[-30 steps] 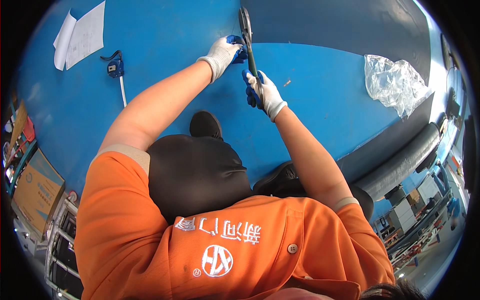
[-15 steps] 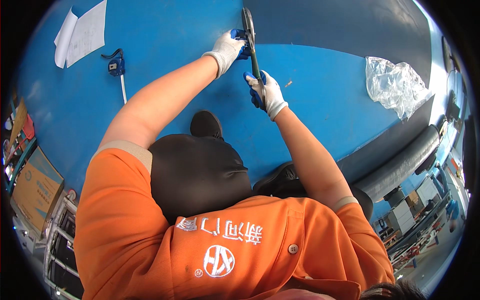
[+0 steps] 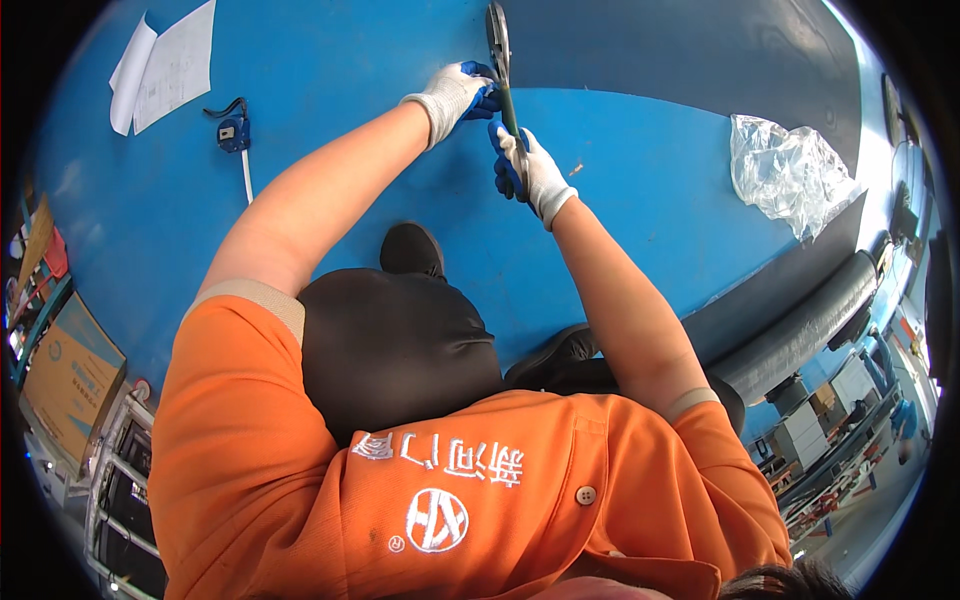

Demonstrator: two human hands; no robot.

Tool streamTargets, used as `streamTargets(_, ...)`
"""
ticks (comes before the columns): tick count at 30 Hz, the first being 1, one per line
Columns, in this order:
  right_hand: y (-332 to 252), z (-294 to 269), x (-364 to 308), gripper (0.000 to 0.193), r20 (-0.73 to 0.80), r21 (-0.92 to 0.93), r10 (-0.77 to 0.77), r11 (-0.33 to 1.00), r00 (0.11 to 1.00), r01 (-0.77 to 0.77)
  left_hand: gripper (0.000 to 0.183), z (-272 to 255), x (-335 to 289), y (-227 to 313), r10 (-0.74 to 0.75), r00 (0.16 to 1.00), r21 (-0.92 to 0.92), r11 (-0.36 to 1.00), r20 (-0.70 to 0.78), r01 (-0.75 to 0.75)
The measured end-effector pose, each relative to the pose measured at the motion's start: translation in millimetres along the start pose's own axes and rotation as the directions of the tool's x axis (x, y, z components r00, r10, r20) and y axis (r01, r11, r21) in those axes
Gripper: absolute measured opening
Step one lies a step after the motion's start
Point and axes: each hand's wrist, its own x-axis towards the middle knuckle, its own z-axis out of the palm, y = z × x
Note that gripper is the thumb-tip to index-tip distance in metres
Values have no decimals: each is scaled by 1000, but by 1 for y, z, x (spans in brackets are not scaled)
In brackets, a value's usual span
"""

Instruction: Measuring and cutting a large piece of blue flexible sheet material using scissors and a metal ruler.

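My right hand (image 3: 530, 172), in a white glove with blue palm and fingers, is closed around the handles of long green-handled shears (image 3: 507, 104). Their dark metal head points away from me, along the left end of a dark grey sheet (image 3: 680, 45). My left hand (image 3: 464, 98), gloved the same way, has its fingers curled together just left of the shears, at the sheet's near left corner. Whatever those fingers pinch is hidden by the glove and the tool.
On the blue surface (image 3: 330, 90), a tape measure (image 3: 233, 133) with its strip pulled out lies left, below papers (image 3: 175, 70). Crumpled clear plastic (image 3: 790, 175) lies right, near a dark roll (image 3: 800, 325). A cardboard box (image 3: 72, 375) and metal frame (image 3: 118, 470) stand at the left.
The shears and my right hand have shifted slightly away from me and to the left. My left hand stays nearly in place, its wrist slightly further left.
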Motion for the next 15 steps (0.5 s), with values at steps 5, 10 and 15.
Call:
streamTargets(5, -1, 1, -3, 23, -19, -47, -52, 998, 998, 51, 17, -3, 1, 0, -8, 1000, 46, 999, 10, 7)
streamTargets(10, -5, 3, -5, 25, -52, -113, -35, 993, 998, 29, 17, -2, 1, 3, 22, 1000, 67, 998, 3, -22)
streamTargets(15, -7, 2, -9, 26, -61, -145, -39, 989, 997, 30, 18, -2, 0, 5, -21, 1000, 60, 998, 21, 20)
